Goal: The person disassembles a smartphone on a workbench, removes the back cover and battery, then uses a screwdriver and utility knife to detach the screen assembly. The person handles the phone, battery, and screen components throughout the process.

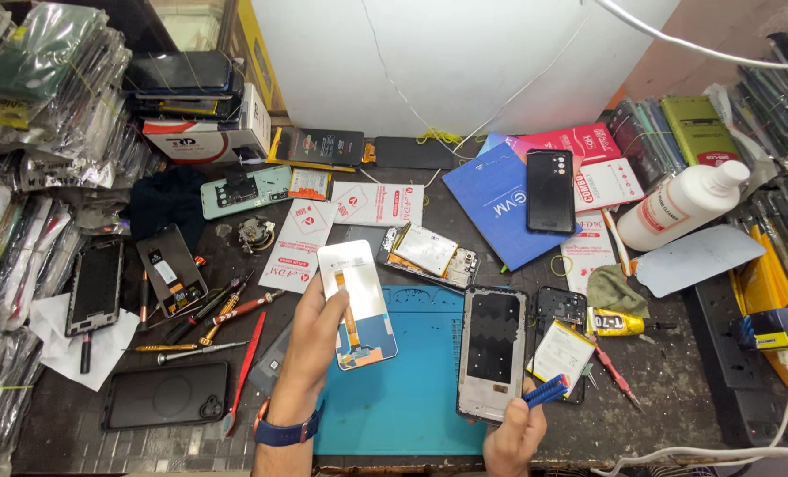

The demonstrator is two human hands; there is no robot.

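My left hand (310, 349) holds a phone display panel (359, 300) by its left edge, back side up, white with an orange flex strip, tilted above the blue work mat (403, 397). My right hand (513, 437) at the bottom edge grips a small blue plastic tool (546, 389). Beside it lies a grey phone frame (492, 353) with a dark opening, resting on the mat's right side. An opened phone with a white battery (564, 349) sits just right of the frame.
Screwdrivers and tweezers (208, 318) lie left of the mat. A black phone (166, 395) sits at the front left. A white bottle (685, 205), glue tube (619, 323), blue box with a black phone (549, 190) are at the right. Stacked packaged parts line both sides.
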